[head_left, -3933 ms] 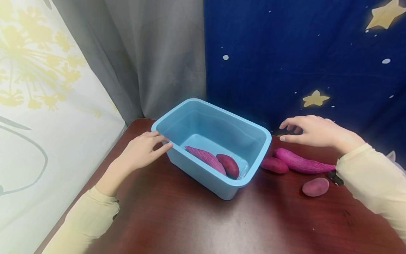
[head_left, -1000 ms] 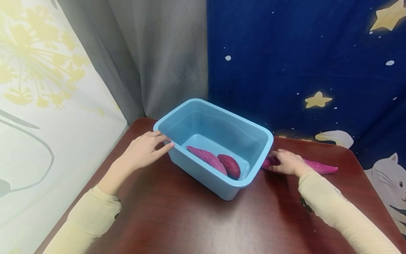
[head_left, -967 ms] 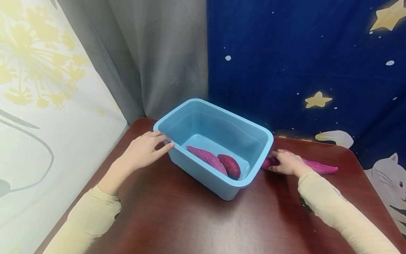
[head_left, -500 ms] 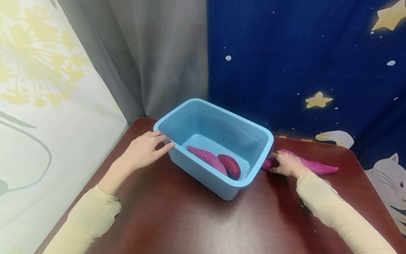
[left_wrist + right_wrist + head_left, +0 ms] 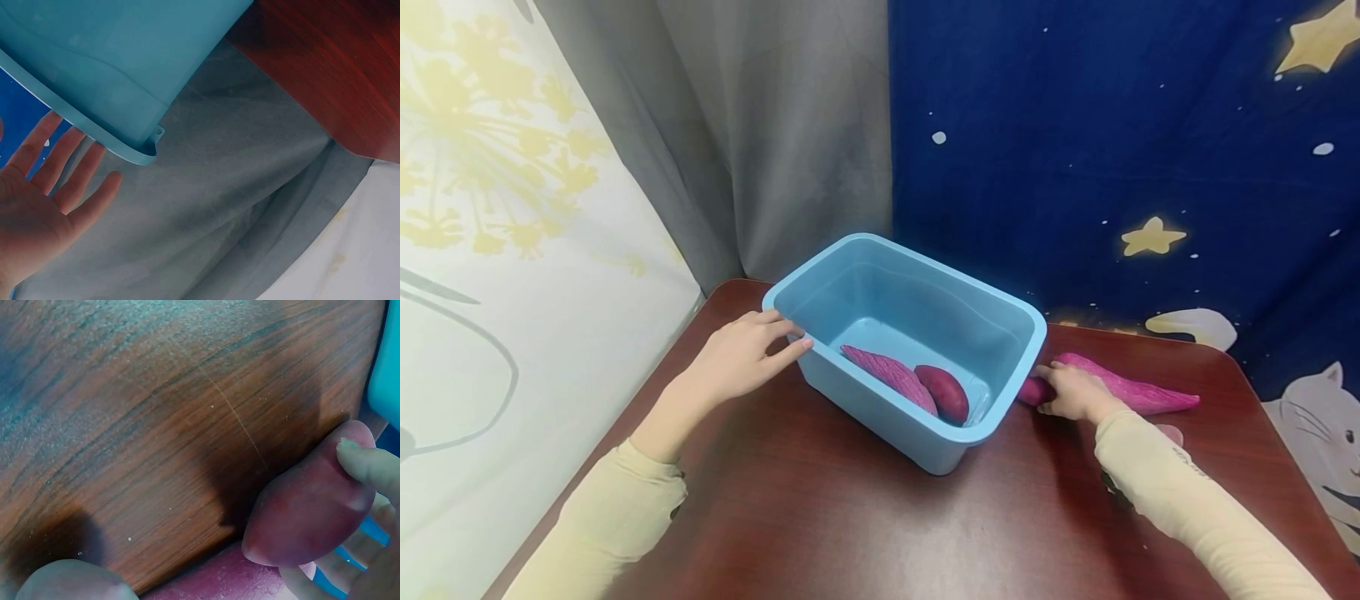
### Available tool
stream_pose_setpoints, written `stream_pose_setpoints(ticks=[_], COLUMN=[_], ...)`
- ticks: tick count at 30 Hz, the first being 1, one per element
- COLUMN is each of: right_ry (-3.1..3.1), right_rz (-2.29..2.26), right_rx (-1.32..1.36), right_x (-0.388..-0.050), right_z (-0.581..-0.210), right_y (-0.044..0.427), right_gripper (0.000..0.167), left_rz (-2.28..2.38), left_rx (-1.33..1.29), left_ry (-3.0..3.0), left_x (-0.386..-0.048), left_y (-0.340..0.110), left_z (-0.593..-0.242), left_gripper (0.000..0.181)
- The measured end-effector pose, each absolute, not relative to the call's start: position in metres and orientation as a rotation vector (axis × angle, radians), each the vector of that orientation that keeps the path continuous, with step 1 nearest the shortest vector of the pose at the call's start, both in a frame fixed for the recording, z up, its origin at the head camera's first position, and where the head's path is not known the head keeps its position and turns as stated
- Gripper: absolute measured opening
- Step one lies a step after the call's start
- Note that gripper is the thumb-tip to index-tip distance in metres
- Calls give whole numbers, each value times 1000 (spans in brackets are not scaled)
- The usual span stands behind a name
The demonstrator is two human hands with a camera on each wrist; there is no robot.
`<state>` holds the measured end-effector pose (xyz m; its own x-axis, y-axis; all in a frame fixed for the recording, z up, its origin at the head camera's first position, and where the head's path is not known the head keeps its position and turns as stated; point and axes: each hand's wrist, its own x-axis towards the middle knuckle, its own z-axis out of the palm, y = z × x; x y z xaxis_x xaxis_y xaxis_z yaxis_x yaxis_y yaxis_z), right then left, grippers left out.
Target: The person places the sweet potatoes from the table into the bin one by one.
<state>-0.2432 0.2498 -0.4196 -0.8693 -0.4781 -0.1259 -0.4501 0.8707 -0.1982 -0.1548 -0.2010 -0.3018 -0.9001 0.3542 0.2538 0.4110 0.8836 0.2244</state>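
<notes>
In the head view, my left hand (image 5: 737,354) rests its extended fingers on the near-left rim of a light blue plastic bin (image 5: 880,408). The left wrist view shows those fingers spread along the rim. To the right of the bin, my right hand (image 5: 1075,393) grips a dark purple-red sweet potato (image 5: 309,500), thumb on one side and fingers around the other. Beside it lies a long, bright magenta sweet potato (image 5: 1150,396). Inside the bin are a ridged purple sweet potato (image 5: 891,377) and a smooth dark red one (image 5: 943,392).
A smaller pinkish sweet potato (image 5: 75,581) lies on the brown wooden table (image 5: 1000,533), mostly covered by the right sleeve in the head view. Behind the table hang a grey curtain (image 5: 812,125) and a blue starry cloth (image 5: 1037,167); a white patterned cloth (image 5: 490,333) is at left.
My right hand has come down from above the table and taken hold of the dark sweet potato, shifting slightly left in the last second. My left hand stays on the rim.
</notes>
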Motion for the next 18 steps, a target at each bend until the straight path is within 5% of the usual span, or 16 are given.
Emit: stream_pose_setpoints(ticks=[18], right_ry=[2839], right_rz=[-200], right_rx=[-724], right_x=[-239], right_z=[-415], right_y=[253], right_gripper=[57], left_rz=[-403], left_rx=[-587], left_ry=[-2842], left_x=[-156], left_y=[-201], left_z=[-302], left_gripper=[35])
